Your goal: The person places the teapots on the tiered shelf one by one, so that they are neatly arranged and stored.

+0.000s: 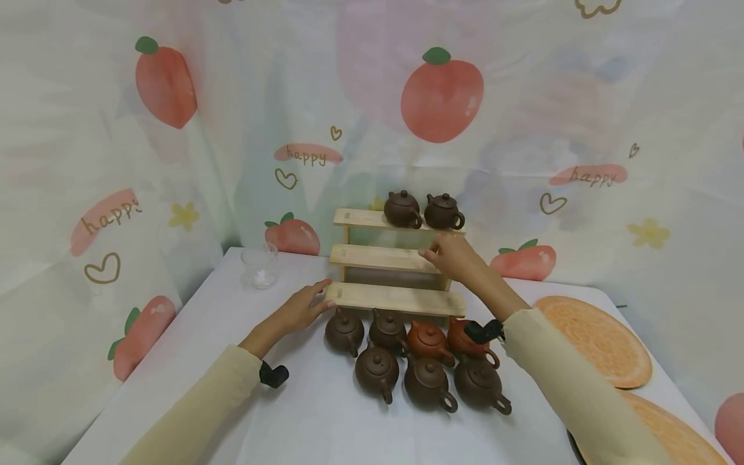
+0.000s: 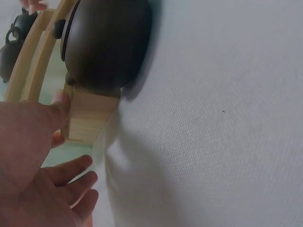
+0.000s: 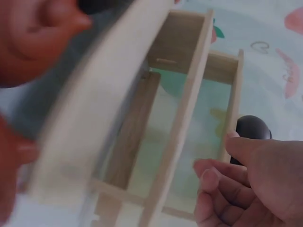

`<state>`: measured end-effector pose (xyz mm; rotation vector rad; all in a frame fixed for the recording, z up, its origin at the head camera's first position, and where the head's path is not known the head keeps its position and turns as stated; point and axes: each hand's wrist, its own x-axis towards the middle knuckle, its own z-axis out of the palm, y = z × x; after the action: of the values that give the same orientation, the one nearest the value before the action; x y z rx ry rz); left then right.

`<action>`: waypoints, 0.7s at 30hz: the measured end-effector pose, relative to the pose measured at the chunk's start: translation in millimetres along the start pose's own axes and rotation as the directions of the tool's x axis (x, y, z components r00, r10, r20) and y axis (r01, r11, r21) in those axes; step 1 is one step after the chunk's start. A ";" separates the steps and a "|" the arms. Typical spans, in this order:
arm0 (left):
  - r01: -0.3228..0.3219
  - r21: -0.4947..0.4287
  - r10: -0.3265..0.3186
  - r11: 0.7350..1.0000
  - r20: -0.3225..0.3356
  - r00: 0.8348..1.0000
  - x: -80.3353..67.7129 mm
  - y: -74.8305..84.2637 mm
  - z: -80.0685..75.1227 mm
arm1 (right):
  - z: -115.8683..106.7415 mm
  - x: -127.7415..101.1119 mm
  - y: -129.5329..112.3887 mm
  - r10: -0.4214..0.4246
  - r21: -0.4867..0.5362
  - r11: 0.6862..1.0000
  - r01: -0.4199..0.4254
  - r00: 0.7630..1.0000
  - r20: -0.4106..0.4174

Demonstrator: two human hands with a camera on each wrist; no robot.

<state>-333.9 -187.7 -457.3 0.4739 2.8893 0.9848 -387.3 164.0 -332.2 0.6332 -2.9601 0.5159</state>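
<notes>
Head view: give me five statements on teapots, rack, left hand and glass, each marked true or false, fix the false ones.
1. Two dark teapots stand on the top shelf of the wooden rack. True.
2. The left hand holds a teapot. False: it is at the bottom shelf's left end, with no teapot in it.
3. Two reddish teapots stand on the table. True.
4. The glass vessel stands right of the rack. False: it is left of it.
5. Nine teapots show in all. True.

Your left sleeve [image 1: 197,400], 7 o'clock in head view: pale beige-yellow, plain, long, lightly creased, runs to the wrist. Your right sleeve [image 1: 575,381], 5 o'clock: same colour, same cut. You wear a black left wrist unit [image 1: 274,374], small, chunky, at 4 o'clock off its cuff. Black right wrist unit [image 1: 484,332] sits around 9 o'clock off its cuff; markings too small to read.
</notes>
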 end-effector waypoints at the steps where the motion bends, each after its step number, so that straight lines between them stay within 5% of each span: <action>1: -0.001 0.001 0.001 1.000 -0.002 1.000 0.1 -0.3 0.2 | 1.9 -6.5 3.5 -0.007 0.001 1.000 0.007 1.000 0.000; 11: -0.013 -0.004 0.013 1.000 -0.006 1.000 0.3 0.4 0.9 | 13.3 -95.2 33.5 -0.002 -0.026 1.000 0.001 0.999 -0.034; 21: -0.025 0.007 0.025 1.000 -0.004 1.000 -0.3 0.2 -0.3 | 20.5 -158.9 56.3 0.133 0.048 0.989 -0.142 0.980 0.148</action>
<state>-333.6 -187.8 -456.9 0.5104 2.8982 0.9803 -265.3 266.6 -390.7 0.4925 -3.1526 0.5930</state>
